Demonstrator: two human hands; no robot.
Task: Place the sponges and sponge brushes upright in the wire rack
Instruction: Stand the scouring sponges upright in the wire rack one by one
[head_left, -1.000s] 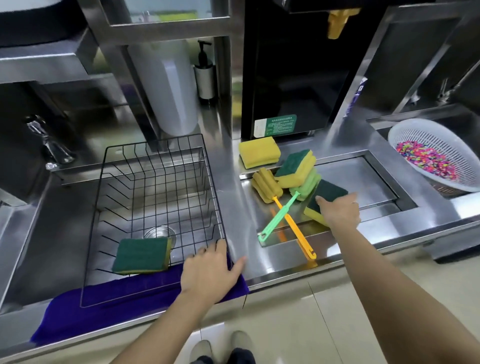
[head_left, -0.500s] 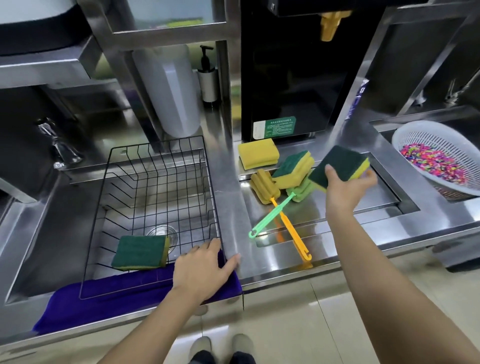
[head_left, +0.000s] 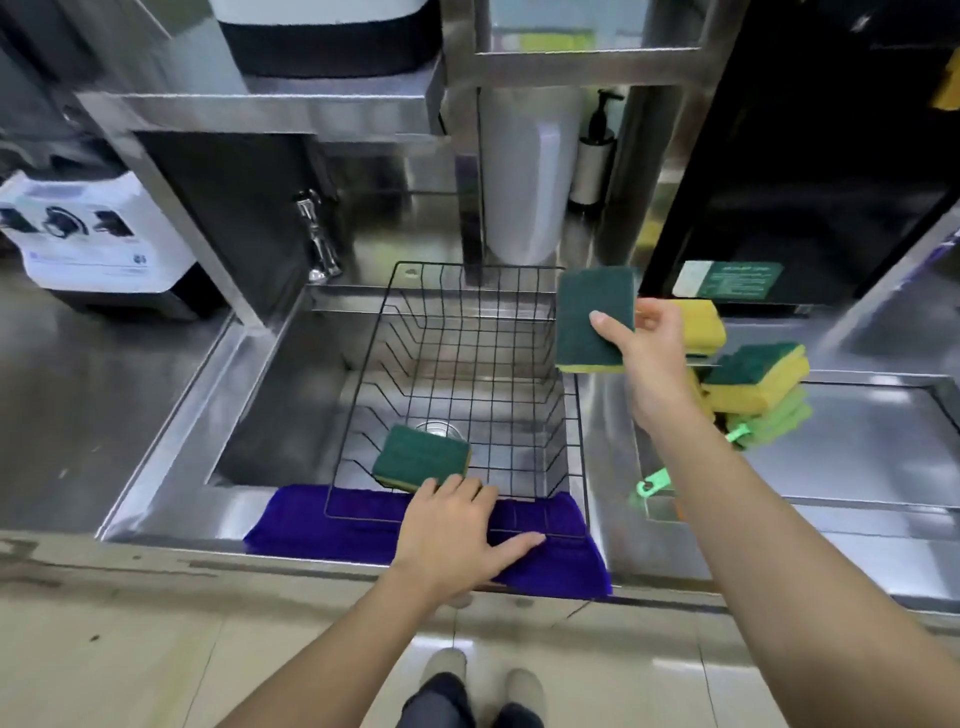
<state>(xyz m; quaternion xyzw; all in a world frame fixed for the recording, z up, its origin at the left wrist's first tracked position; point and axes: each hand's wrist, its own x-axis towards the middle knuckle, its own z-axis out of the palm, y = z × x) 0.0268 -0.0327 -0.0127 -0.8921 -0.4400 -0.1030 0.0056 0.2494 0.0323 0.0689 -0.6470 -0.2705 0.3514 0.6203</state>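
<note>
A: Right hand (head_left: 652, 353) closed on a rectangular sponge with dark green scouring face and yellow foam body (head_left: 592, 319), thumb across the green face, fingers behind. Held up on edge above the far right corner of the black wire rack (head_left: 467, 332), probably so as to drop straight between the wires and stand upright.

B: And the left hand (head_left: 452, 525)?

A: Spread flat, fingers wide, gripping nothing. Pressed on the near rim of the rack and the purple cloth (head_left: 332, 519) beneath it, most likely to steady the rack against sliding on the steel counter (head_left: 857, 467).

B: Anything inside the rack already?

A: One green-and-yellow sponge (head_left: 421, 457), just beyond the left fingertips, leaning against the near wires. Tilted rather than properly upright, at a guess.

B: Remaining pieces?

A: All to the right of the right hand: a yellow sponge (head_left: 698, 325) partly hidden behind the knuckles, then a stack of green-topped yellow sponges (head_left: 756, 376) with a pale green foam piece under it. Green plastic brush handle (head_left: 655, 480) poking out below the right forearm; brush heads mostly hidden. Most of the job left, judging by that pile.
</note>
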